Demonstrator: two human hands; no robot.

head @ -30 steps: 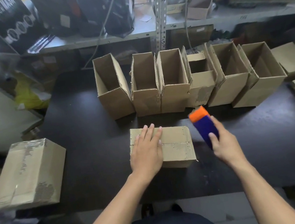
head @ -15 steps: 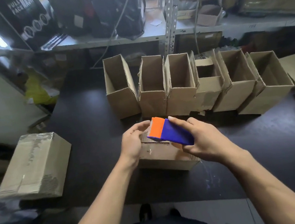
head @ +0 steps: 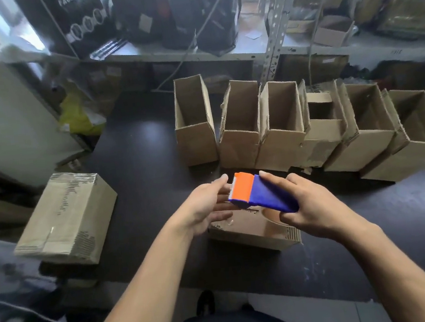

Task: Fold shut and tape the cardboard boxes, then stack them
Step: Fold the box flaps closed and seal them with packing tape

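right hand (head: 315, 208) grips tape dispenser (head: 259, 194) over closed box (head: 254, 231) on desk (head: 138, 169); left hand (head: 206, 209) fingers relaxed at its orange end, holding nothing

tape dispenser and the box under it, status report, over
Right hand grips tape dispenser above closed box. Left hand open, fingers at its orange end. Six open boxes wait behind; nothing in the way.

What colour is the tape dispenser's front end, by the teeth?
Orange; the rest of the tape dispenser is blue. The head view, the only one, shows it.
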